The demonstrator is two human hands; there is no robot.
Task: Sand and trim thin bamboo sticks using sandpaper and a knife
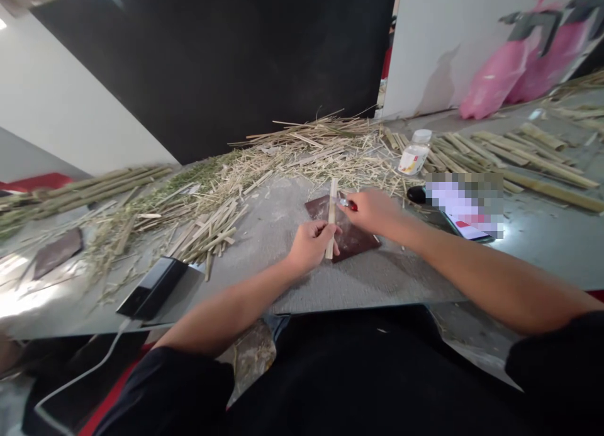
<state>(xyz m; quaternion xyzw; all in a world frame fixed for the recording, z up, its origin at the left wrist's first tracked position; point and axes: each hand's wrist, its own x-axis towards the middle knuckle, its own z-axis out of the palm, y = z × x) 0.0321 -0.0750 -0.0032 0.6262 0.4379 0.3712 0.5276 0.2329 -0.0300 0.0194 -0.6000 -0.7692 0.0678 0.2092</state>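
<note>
My left hand [309, 246] is closed around the lower end of a pale bamboo strip [332, 203], holding it upright over a dark brown board [358, 238] on the grey table [377, 279]. My right hand [372, 211] is closed on a small red-handled blade [348, 203], whose tip rests against the upper part of the strip. Both forearms reach in from below.
Heaps of bamboo slivers [302, 153] and cut strips [207, 234] cover the far and left table. Thicker bamboo pieces [528, 153] lie at right beside a small white-capped bottle [415, 153], a phone [465, 225], and a black power bank [153, 288] with cable. Pink bags [500, 77] stand behind.
</note>
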